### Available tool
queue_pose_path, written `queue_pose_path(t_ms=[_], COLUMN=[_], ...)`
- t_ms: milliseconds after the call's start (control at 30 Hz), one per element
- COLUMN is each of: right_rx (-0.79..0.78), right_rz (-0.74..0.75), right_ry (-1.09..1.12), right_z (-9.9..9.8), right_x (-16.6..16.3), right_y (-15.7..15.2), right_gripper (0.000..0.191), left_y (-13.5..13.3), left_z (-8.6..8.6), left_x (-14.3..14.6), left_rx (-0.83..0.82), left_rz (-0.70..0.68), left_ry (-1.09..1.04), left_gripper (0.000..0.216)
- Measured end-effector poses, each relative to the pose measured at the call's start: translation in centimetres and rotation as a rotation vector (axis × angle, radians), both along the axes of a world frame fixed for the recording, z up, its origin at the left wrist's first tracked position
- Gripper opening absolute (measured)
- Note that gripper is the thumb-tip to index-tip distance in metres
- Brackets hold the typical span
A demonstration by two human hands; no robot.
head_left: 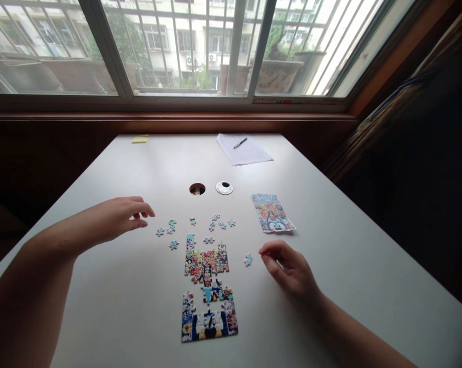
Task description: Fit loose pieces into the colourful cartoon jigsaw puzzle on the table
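A partly joined jigsaw puzzle lies on the table in two main blocks: an upper block (207, 260) of many small coloured figures and a lower block (210, 327) with a dark blue and white face. Between them sits a joined strip of pieces (211, 292). My left hand (114, 217) hovers left of the loose pieces, thumb and fingers apart, holding nothing; nearest is a loose piece (160, 231). My right hand (288, 266) is right of a single light-blue piece (248, 259), apart from it. Its thumb and forefinger are pinched together, with nothing visible between them.
More loose pieces (222, 225) lie above the puzzle. A creased picture sheet (272, 212) is at the right. Further back are a round table hole (197, 189), a metal cover (224, 188), paper (246, 153) with a pen (240, 143), and yellow notes (140, 139).
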State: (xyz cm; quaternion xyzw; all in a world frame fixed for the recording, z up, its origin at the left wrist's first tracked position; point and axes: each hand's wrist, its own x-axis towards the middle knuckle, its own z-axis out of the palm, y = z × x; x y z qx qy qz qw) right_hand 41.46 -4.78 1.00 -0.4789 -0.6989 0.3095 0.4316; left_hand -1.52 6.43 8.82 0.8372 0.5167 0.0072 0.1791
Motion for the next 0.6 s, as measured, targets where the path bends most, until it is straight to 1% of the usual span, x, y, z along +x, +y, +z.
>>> queue_pose_path(t_ms=[167,233,333,433,533,600], right_rx=[0.005,0.005,0.001,0.000,-0.002,-0.006], right_rz=[0.000,-0.001,-0.003,-0.001,0.003,0.012], right_ry=[-0.003,-0.007,-0.016,-0.017,-0.015,-0.015], right_z=[0.1,0.1,0.1,0.2,0.2,0.1], right_x=[-0.1,-0.1,-0.1,-0.1,-0.1,-0.1], right_y=[0.0,0.0,0.0,0.0,0.0,0.0], right_gripper=[0.007,0.008,0.010,0.011,0.011,0.010], left_y=[0.0,0.0,-0.5,-1.6,-2.9,-3.5], left_z=[0.3,0.2,-0.5,-1.5,-2.9,-3.7], left_x=[0.8,1.7,4.5,8.2,11.4,12.7], left_rx=[0.009,0.026,0.062,0.165,0.201,0.211], left_rz=[-0.071,-0.108,-0.175,-0.226,-0.226,-0.197], left_ry=[0.005,-0.018,-0.084,-0.115,-0.081,-0.077], left_gripper=[0.031,0.029,0.024,0.016,0.015,0.014])
